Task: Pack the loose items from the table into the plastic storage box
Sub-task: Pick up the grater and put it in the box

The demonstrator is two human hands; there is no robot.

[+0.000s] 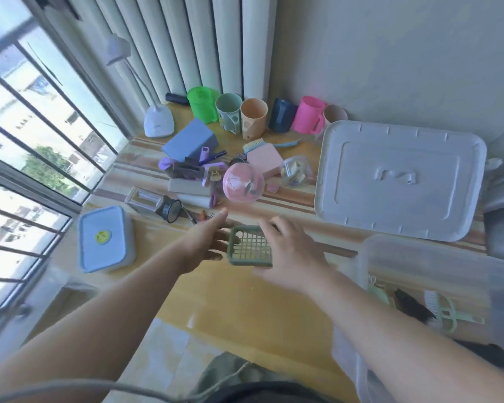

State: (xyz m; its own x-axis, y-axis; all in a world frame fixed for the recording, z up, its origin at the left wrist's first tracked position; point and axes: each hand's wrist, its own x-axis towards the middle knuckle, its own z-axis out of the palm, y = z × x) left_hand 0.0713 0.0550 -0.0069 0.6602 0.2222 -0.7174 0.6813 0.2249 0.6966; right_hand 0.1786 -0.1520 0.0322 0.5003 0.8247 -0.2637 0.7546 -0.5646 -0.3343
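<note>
A small green grid basket hangs just above the yellow table, between my two hands. My right hand grips its right side. My left hand is at its left edge with fingers spread. The clear plastic storage box stands at the right; inside it lie green plastic pieces and a black brush. Loose items lie further back: a pink round container, a blue-grey box, a pink pad and a clear jar.
The box's white lid lies flat at the back right. A row of cups lines the wall, with a white desk lamp beside it. A blue-lidded container sits at the left, near the barred window.
</note>
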